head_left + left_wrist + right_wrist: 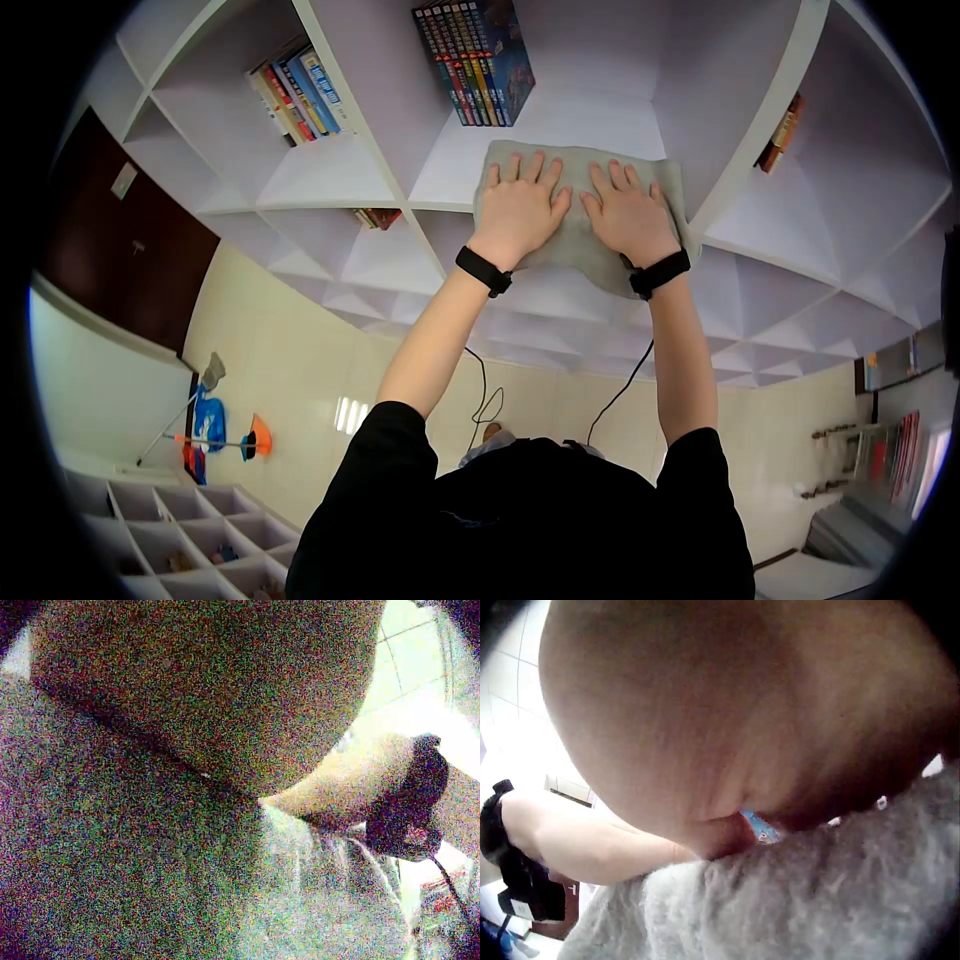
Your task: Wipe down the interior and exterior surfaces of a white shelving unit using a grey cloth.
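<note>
A grey cloth (578, 240) lies spread over a white shelf board (580, 115), its near part hanging past the front edge. My left hand (518, 208) rests palm down on its left half, fingers straight and spread. On the right half, my right hand (632, 215) lies flat the same way, its thumb close to the left thumb. The right wrist view shows the fuzzy cloth (795, 900) right under the palm, with my left hand (592, 844) beyond. The left wrist view is grainy; the palm (210, 690) fills its top, above the cloth (135, 862).
A row of dark-spined books (475, 65) stands behind the cloth, to the left. Upright dividers (355, 110) flank this compartment. More books (300, 95) stand in the left compartment, and a few (780, 135) in the right one. Black cables (485, 385) hang below the wrists.
</note>
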`<state>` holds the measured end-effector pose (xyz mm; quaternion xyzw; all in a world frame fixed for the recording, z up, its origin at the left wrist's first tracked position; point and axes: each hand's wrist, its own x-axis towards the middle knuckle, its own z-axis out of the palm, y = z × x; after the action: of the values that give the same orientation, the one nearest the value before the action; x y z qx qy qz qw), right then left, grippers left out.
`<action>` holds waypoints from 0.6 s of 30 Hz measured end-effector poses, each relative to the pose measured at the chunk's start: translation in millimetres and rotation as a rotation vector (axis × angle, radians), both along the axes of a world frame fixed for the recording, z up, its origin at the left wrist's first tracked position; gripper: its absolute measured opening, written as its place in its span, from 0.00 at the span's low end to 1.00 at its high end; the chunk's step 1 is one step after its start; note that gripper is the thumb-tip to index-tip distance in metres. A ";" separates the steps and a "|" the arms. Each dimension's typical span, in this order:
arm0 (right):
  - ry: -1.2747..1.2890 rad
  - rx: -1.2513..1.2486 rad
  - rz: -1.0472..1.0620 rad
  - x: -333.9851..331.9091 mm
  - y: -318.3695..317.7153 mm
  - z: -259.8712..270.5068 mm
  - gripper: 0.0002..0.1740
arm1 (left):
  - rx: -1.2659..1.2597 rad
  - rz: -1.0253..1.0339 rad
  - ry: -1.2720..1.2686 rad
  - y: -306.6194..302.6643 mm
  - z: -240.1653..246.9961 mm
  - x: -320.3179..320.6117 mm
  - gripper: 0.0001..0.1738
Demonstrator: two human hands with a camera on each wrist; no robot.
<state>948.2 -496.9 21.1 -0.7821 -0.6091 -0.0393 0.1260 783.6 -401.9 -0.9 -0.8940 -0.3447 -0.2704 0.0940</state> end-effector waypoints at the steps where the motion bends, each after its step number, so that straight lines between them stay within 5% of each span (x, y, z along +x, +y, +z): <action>1: -0.008 -0.001 -0.014 -2.1 -1.4 1.8 0.35 | 0.007 -0.002 -0.014 -0.1 -1.3 -0.7 0.31; 12: -0.141 0.343 -0.261 -34.0 -24.2 -15.6 0.26 | 0.095 -0.043 -0.143 7.5 -15.0 7.1 0.29; 18: -0.274 0.476 -0.121 -52.8 -49.4 -30.7 0.28 | 0.072 -0.069 -0.169 9.3 -21.9 7.5 0.30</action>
<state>895.4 -546.4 -9.6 -0.7528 -0.5463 -0.2939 0.2202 791.1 -392.5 -22.8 -0.8753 -0.3106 -0.3602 0.0875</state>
